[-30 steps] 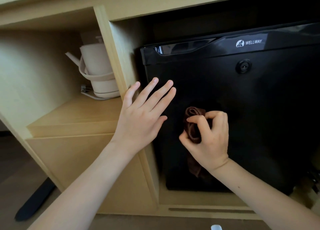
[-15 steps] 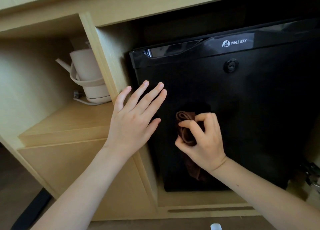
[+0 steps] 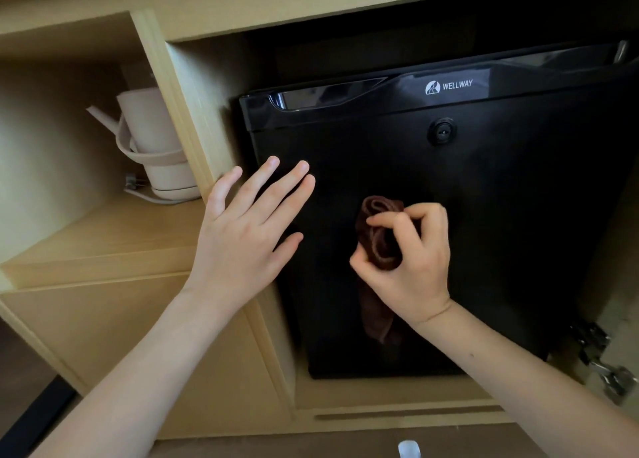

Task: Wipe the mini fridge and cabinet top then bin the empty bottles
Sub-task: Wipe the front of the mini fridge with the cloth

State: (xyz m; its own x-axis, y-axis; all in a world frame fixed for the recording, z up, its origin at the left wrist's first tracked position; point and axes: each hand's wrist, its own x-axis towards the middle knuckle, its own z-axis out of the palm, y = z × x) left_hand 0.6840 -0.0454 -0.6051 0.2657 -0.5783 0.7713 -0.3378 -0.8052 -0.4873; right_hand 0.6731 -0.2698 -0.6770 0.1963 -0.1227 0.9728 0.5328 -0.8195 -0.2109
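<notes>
A black mini fridge (image 3: 501, 215) with a WELLWAY label and a small lock stands in a recess of the light wood cabinet (image 3: 103, 319). My right hand (image 3: 411, 267) is shut on a bunched dark brown cloth (image 3: 378, 236) held against the middle of the fridge door; a tail of the cloth hangs below my wrist. My left hand (image 3: 245, 236) is open with its fingers spread, over the door's left edge and the wooden divider. No bottles are in view.
A cream electric kettle (image 3: 155, 146) on its base stands in the open shelf compartment to the left of the divider. Metal door hinges (image 3: 601, 361) show at the lower right. A small white object (image 3: 409, 449) peeks in at the bottom edge.
Both hands have kept about the same place on the door, with the cloth still pressed to it. The view has shifted slightly, showing more of the fridge's right side.
</notes>
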